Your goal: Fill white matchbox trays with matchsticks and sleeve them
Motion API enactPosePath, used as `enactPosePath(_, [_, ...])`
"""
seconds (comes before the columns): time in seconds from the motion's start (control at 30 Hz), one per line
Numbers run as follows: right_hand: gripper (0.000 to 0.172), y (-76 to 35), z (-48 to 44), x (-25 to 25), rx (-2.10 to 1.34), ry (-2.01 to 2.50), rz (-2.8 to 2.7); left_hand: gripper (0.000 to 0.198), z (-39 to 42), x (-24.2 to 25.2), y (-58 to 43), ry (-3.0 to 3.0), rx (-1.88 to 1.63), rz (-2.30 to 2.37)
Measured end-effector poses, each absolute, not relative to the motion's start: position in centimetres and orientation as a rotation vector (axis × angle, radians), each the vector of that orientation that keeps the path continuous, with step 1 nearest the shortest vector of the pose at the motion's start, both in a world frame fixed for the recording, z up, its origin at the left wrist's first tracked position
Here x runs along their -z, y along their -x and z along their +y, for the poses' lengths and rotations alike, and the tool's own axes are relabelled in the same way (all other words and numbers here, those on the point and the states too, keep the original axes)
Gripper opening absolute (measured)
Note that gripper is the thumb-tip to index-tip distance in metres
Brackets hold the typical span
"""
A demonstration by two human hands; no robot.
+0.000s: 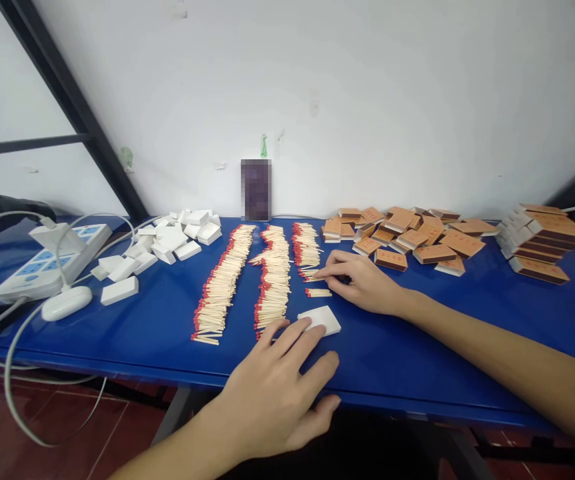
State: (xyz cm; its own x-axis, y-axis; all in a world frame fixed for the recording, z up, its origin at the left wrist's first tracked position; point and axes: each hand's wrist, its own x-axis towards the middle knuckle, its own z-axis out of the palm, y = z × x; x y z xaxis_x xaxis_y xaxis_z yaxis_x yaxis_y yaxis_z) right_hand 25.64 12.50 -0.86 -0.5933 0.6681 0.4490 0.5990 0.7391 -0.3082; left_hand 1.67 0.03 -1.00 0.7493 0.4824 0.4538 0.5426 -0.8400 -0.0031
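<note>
The left hand (277, 390) is lying palm down at the near edge of the desk (417, 347), open, with the fingers spread. Its fingertips are touching the near side of a single white tray (323, 320), which is sitting flat on the desk just in front of the matches.

The right hand (360, 280) is reaching in from the right, palm down, with its fingers lowered onto the near end of the right row of matches (306, 245). Whether the fingers are pinching any matches cannot be told from this view. A small bundle of matches (318, 293) is lying crosswise on the desk just beside the fingertips, between the right hand and the white tray.

Two further rows are running parallel to the left: the middle row (272, 280) and the left row (222, 283). All the red heads are pointing left.

A pile of white trays (167, 243) is occupying the far left of the desk. Brown sleeves (407, 237) are lying scattered at the far right, with a stack of sleeves (537, 240) standing beyond them. A power strip (47, 260) and a white oval device (66, 302) are resting at the left end, with white cables trailing off the edge. A dark blurred object (256, 190) is leaning against the wall.
</note>
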Motion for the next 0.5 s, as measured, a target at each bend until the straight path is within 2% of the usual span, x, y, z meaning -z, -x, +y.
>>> enactPosePath(0.5, [0.026, -25.6, 12.13, 0.79, -0.192, 0.929, -2.372, 0.03, 0.02, 0.99, -1.69, 2.789, 0.69, -0.829])
